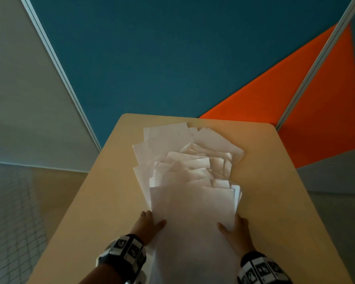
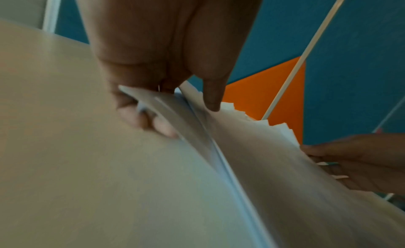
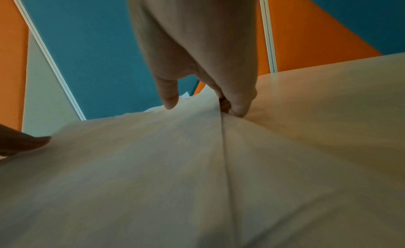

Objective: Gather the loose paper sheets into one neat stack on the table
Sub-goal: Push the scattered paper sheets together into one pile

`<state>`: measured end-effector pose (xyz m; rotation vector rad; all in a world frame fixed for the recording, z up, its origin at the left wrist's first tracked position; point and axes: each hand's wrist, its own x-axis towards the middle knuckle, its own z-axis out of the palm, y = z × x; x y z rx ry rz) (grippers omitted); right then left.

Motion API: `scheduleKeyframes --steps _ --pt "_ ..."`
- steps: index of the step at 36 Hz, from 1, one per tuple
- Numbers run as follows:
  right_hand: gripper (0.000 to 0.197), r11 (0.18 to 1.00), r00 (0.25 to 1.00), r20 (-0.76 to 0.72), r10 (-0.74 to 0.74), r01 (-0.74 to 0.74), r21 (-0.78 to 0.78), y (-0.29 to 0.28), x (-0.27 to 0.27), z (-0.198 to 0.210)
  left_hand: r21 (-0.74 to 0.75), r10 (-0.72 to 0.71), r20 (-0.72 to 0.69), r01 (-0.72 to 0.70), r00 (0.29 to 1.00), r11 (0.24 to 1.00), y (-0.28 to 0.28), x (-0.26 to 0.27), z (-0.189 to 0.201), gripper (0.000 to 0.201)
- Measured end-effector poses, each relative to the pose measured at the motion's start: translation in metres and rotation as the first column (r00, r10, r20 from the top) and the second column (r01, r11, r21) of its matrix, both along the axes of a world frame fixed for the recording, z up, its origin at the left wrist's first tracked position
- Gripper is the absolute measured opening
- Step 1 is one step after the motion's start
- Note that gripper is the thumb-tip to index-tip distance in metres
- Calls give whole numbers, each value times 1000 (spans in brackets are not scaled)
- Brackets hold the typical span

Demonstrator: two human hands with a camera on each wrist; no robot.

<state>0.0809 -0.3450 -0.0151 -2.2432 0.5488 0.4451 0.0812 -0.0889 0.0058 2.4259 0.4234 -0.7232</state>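
Note:
Several white paper sheets (image 1: 189, 173) lie fanned in a long, uneven pile down the middle of the light wooden table (image 1: 271, 181). My left hand (image 1: 150, 222) grips the pile's left edge near me, its thumb on top of the sheets (image 2: 252, 147) and its fingers (image 2: 162, 125) curled under them. On the opposite edge my right hand (image 1: 234, 228) pinches the paper (image 3: 153, 156) the same way, thumb on top and fingers (image 3: 238, 108) tucked beneath. The sheets farther back stick out at different angles.
Blue, orange and grey partition panels (image 1: 152, 58) stand behind and beside the table. A tiled floor (image 1: 10, 212) shows at the left. Bare tabletop runs along both sides of the pile.

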Motion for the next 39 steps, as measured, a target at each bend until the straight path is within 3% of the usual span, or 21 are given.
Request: scheduleKeyframes --steps 2,5,8,11,15,19,22,26,28,32,36,39 --pt "67 1000 1000 9 17 -17 15 2 0 -2 -39 32 8 -32 999 999 4 3 -1 57" --pt "42 999 997 75 -19 21 -25 -7 0 -7 -15 124 110 -123 986 992 19 9 -4 62" --pt "34 986 990 92 -107 118 -117 -19 7 -13 61 189 125 -198 974 978 30 20 -7 73" --pt "30 986 988 106 -108 121 -117 -17 23 -9 17 274 126 -278 953 960 28 35 -6 73" --pt "53 990 995 61 -81 88 -114 1 46 -9 -46 318 119 -315 941 948 18 62 -5 75" --pt "63 995 998 67 12 -5 -100 20 60 -8 -130 371 72 -360 926 924 11 85 -7 81" --pt "54 999 997 79 12 -8 -53 22 67 -7 -231 387 85 -360 918 904 15 94 -8 77" --pt "25 983 972 167 -166 176 -44 3 79 -6 -294 466 136 -414 874 862 38 104 -13 70" --pt "29 971 964 148 -221 232 -58 -5 86 -6 -274 505 154 -454 849 848 47 112 -16 73" --pt "51 975 966 170 -193 208 -75 -20 110 -38 -229 498 178 -456 849 860 47 128 -17 71" --pt "37 991 977 173 -123 131 -32 10 129 -9 -251 475 136 -434 869 865 29 147 -20 78" --pt "48 998 980 191 -60 61 -2 24 138 -6 -283 459 107 -415 882 864 16 157 -18 85"
